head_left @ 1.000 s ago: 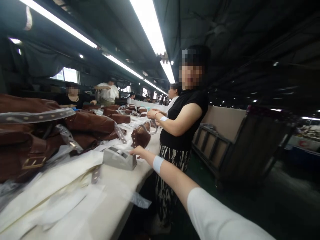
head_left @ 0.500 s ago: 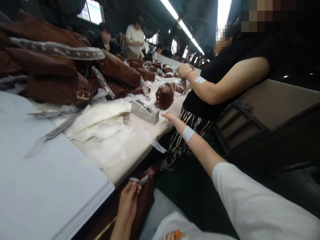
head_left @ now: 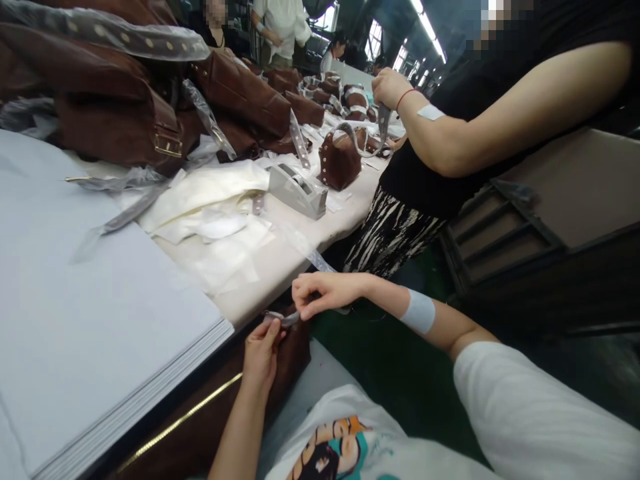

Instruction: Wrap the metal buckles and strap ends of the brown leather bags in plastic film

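Observation:
My left hand point(head_left: 263, 350) is closed in a pinch on the end of a wrapped strap piece point(head_left: 284, 319) below the table edge, against a brown leather bag point(head_left: 200, 427) held low in front of me. My right hand point(head_left: 325, 293) has come in beside it, fingers curled and pinched on the same strap end; whether a bit of tape is in them I cannot make out. A grey tape dispenser point(head_left: 297, 190) stands on the table beyond, with a clear plastic strip point(head_left: 307, 250) hanging over the edge.
A stack of white sheets point(head_left: 90, 320) covers the near table. Cream cloth bags point(head_left: 210, 200) and piled brown bags point(head_left: 115, 113) lie further back. A person in black point(head_left: 450, 133) stands close on the right, handling a strap. A brown cart point(head_left: 540, 233) is behind.
My right hand drew back from the tape dispenser to the strap end at my left hand. The view tilted down, showing my left hand and the bag.

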{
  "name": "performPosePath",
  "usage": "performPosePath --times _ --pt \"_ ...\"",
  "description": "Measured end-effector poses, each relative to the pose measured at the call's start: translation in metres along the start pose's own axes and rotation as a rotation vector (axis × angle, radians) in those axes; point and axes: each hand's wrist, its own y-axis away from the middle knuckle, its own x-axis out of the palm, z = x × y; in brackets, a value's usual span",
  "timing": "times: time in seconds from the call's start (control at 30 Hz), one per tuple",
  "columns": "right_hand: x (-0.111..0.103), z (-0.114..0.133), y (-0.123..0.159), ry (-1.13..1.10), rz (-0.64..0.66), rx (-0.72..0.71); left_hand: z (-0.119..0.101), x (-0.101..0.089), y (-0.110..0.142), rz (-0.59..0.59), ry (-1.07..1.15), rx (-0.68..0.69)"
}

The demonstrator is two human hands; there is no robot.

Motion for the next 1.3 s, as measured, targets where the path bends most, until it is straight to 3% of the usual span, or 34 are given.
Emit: performPosePath --times 0.13,0.27,0.4,0.6,0.67,0.8,0.9,1.03,1.1,1.2,1.3 --pt "0.035 0.000 -0.021 0.378 0.003 0.005 0.001 0.001 0.005 0.006 0.006 0.021" --pt "0.039 -0.004 -0.028 0.619 0.040 0.027 0.004 -0.001 0.011 0.014 0.016 0.019" --pt "0.043 -0.002 -0.028 0.643 0.009 0.063 0.003 -0.006 0.018 0.037 0.006 0.023" --pt "0.067 -0.023 -0.025 0.550 -0.318 0.143 0.001 -0.012 0.022 -0.019 -0.037 0.092" --pt "0.081 -0.031 -0.021 0.492 -0.383 0.111 0.000 -0.012 0.022 -0.025 -0.042 0.107" --pt "0.107 -0.037 -0.010 0.443 -0.373 -0.023 0.002 -0.014 0.020 -0.048 -0.030 0.137" --pt "0.119 -0.041 -0.006 0.438 -0.368 -0.016 0.005 -0.016 0.018 -0.006 -0.018 0.163" --pt "0.126 -0.052 -0.012 0.236 -0.377 -0.016 0.005 -0.023 0.015 0.035 -0.073 0.155" --pt "0.126 -0.055 -0.014 0.166 -0.417 -0.013 0.001 -0.030 0.013 0.036 -0.196 0.176" --pt "0.124 -0.054 -0.009 0.048 -0.509 0.008 -0.008 -0.042 0.013 0.110 -0.574 0.250" --pt "0.127 -0.056 0.009 -0.354 -0.889 0.269 -0.016 -0.051 0.017 0.201 -0.910 0.351"
